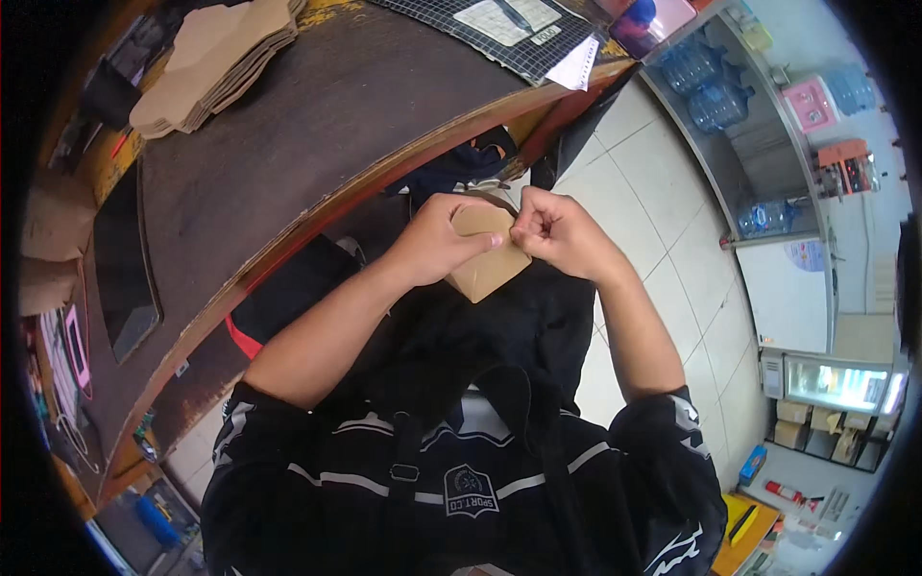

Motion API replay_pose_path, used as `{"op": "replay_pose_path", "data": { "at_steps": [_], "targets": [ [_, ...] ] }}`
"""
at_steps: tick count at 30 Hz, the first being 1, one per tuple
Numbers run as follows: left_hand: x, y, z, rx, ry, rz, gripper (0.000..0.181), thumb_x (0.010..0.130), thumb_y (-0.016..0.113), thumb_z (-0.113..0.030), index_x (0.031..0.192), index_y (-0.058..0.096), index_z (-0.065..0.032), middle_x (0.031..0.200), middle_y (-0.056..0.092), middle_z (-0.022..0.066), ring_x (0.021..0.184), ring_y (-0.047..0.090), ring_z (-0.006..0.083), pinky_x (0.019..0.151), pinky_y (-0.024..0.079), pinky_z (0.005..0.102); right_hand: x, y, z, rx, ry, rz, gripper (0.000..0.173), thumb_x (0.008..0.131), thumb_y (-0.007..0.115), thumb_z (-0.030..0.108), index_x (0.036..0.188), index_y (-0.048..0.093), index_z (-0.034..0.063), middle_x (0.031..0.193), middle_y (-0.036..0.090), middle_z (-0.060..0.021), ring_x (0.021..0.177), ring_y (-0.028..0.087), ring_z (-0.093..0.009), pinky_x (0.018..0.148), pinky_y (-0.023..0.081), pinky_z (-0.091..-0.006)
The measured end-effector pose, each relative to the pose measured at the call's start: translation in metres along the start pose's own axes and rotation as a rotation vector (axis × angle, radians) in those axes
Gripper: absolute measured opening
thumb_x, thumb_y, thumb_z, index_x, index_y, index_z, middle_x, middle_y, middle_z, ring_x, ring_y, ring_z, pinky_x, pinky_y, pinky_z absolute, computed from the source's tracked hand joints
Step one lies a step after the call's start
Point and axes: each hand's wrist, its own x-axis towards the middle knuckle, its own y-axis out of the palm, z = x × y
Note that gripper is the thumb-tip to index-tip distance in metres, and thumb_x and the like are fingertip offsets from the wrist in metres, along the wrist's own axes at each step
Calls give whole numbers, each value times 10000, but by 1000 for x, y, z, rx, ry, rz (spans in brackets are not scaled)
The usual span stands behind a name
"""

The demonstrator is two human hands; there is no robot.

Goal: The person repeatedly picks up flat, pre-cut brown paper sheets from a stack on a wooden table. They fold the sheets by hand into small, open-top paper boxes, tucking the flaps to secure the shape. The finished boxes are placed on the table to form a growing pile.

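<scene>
A small brown kraft cardboard piece (477, 277), folded into an open box-like shape, is held above my lap. My left hand (448, 241) grips it from the left, with the thumb lying across its near face. On the other side, my right hand (558, 234) has its fingers curled and pinches the piece's right edge. The fingers of my left hand behind the cardboard are mostly hidden. On the dark tabletop (346, 108), beyond my left forearm, lies a stack of flat, die-cut brown cardboard pieces (216, 65).
A curved wooden table edge (306, 216) runs close to my left arm. A cutting mat (497, 36) lies at the table's far end, and a dark glossy tablet-like panel (124, 266) sits at left. Shelves with large water bottles (720, 104) stand across the tiled floor (648, 194).
</scene>
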Motion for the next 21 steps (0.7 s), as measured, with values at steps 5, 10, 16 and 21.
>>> {"op": "replay_pose_path", "data": {
  "at_steps": [5,10,16,21],
  "targets": [
    [-2,1,6,-33,-64,-5,262,912,776,-169,1073,737,34,948,753,72,873,670,108,818,539,309,-1,-4,21,-287,-91,75,131,897,665,57,884,537,36,672,570,-102,641,612,-248,616,458,-378],
    [-1,-3,2,-109,-120,85,262,991,703,-219,1040,755,33,923,751,53,864,657,87,799,532,293,-9,5,21,-429,-207,38,209,937,704,84,951,502,33,684,574,-136,625,560,-322,603,432,-399],
    [-3,-9,0,-310,-168,232,324,1037,666,-285,1054,772,20,936,742,17,875,633,59,791,517,269,-18,3,34,-405,-78,0,382,933,762,187,1055,417,75,699,568,-146,667,596,-364,616,438,-424],
    [-4,-9,-4,-334,-85,289,332,1042,660,-283,1082,772,27,939,741,14,887,632,59,797,513,261,-13,1,26,-295,6,-18,563,792,899,326,966,419,87,695,503,-101,624,519,-314,610,428,-388]
  ]
}}
